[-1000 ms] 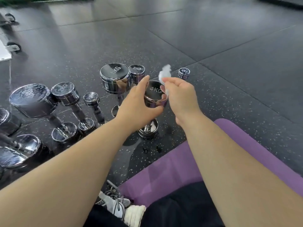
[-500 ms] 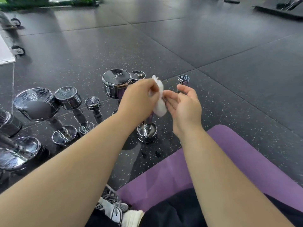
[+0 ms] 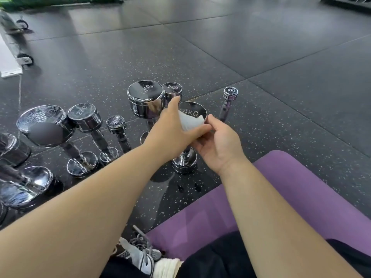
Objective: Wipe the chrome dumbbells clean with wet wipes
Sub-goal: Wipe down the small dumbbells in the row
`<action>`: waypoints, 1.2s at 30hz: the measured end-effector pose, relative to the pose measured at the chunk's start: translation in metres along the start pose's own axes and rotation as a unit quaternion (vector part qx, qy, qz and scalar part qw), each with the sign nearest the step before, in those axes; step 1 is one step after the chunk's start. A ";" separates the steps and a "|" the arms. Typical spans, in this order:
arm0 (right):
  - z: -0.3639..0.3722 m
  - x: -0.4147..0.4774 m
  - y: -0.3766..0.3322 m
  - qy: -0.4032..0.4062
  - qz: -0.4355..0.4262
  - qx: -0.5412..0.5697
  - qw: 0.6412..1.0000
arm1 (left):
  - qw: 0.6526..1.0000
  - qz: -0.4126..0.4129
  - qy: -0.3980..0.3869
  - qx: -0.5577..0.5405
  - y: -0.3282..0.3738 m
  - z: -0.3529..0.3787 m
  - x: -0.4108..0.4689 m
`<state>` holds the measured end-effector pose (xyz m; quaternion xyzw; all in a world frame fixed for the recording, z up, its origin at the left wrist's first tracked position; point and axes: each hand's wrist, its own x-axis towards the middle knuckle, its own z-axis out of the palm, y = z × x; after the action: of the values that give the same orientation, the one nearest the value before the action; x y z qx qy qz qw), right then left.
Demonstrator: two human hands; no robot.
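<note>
An upright chrome 4 kg dumbbell [image 3: 193, 109] stands on the black rubber floor just beyond the purple mat. My left hand [image 3: 170, 131] pinches a white wet wipe [image 3: 189, 123] and holds it against the near side of the dumbbell's top head. My right hand [image 3: 219, 142] cups that head from the right. Its thumb is at the rim by the wipe's corner and its fingers curl underneath, near the handle. The near half of the head is hidden by hands and wipe.
More chrome dumbbells stand upright around it: a 5 kg [image 3: 146, 98] and a 2 kg [image 3: 172, 89] just behind, a thin one [image 3: 230, 94] to the right, several more [image 3: 84, 117] at the left. The purple mat [image 3: 291, 187], my shoe [image 3: 141, 255] and a wheeled white board [image 3: 9, 63] are also in view.
The wipe passed from my right hand to my left. My left hand now holds it on the 4 kg head, and my right hand closed in around that head.
</note>
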<state>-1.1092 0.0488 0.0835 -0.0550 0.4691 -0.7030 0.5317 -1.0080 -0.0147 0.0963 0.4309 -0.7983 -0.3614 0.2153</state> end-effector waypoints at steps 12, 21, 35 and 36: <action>-0.017 -0.025 0.003 0.005 0.011 0.035 0.999 | 0.989 -0.016 -0.043 0.138 0.019 -0.005 -0.024; -0.030 -0.002 0.004 0.016 0.015 0.072 0.997 | 0.883 0.238 -0.083 0.397 0.045 0.020 0.016; -0.016 0.010 0.013 -0.008 0.027 0.027 0.999 | 0.902 -0.223 -0.001 -0.370 0.025 0.042 -0.040; -0.017 0.012 0.013 -0.008 0.024 0.030 0.999 | 0.856 -0.238 0.009 -0.458 0.026 0.043 -0.032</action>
<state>-1.1154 0.0490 0.0599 -0.0329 0.4446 -0.7034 0.5536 -1.0333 0.0386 0.0877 0.4638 -0.4136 -0.7224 0.3034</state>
